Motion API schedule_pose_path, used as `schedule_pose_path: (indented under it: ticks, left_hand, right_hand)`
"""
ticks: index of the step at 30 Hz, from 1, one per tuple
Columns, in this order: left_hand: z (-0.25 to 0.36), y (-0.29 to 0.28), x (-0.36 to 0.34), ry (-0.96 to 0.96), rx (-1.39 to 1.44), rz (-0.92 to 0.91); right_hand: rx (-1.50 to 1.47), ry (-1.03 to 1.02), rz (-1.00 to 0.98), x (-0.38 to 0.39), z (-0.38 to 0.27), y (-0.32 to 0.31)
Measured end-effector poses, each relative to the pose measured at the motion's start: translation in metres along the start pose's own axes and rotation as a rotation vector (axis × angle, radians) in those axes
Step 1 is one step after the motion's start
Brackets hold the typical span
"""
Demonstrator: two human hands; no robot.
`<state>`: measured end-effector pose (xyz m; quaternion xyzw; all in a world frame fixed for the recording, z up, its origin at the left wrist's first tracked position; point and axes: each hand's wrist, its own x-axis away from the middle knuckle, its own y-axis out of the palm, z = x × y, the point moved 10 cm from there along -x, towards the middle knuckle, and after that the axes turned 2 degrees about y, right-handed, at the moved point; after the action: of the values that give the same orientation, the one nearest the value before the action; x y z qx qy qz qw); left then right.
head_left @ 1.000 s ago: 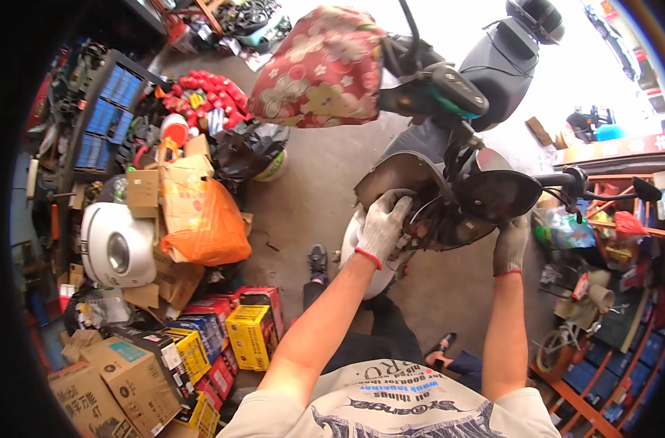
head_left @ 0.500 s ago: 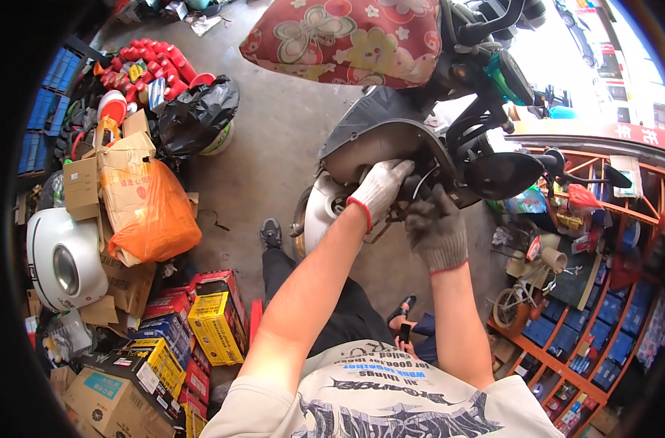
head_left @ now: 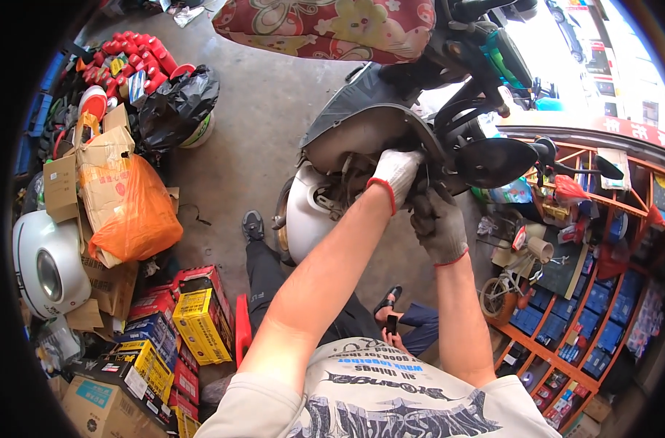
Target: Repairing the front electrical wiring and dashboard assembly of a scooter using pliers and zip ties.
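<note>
A scooter stands before me with its dark front panel (head_left: 354, 139) laid open above a white fender (head_left: 309, 223). My left hand (head_left: 398, 174), in a white knit glove with a red cuff, reaches into the cavity under the panel. Its fingers curl in among dark parts, and their tips are hidden. Just right of it and lower, my right hand (head_left: 442, 225) wears a dirtier grey glove. Its fingers are bent together near thin dark cables, and what they grip cannot be made out. A black mirror (head_left: 496, 166) juts out right of the hands.
A red floral seat cover (head_left: 347, 28) hangs over the far side. Boxes (head_left: 202, 326), an orange bag (head_left: 139, 219) and a white helmet-like shell (head_left: 49, 266) crowd the left. Orange shelving (head_left: 544, 365) lines the right. Another person's hand (head_left: 395, 342) holds a phone behind my right arm.
My left hand has shifted right and deeper beneath the panel, closer to my right hand. The whole view has moved slightly, so the scooter sits a little further left and higher.
</note>
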<state>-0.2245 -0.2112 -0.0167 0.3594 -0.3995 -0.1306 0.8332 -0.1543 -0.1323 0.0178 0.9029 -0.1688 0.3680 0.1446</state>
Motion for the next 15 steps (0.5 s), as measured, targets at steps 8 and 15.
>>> schedule_pose_path:
  ticks: [8,15]
  left_hand:
    - [-0.020,-0.007,-0.021,-0.066,0.146,0.092]
    - [-0.018,-0.016,-0.047,0.021,-0.250,-0.040]
  right_hand:
    - [0.491,-0.148,0.070,-0.007,-0.021,0.016]
    - [0.913,-0.528,0.031,-0.009,-0.041,0.038]
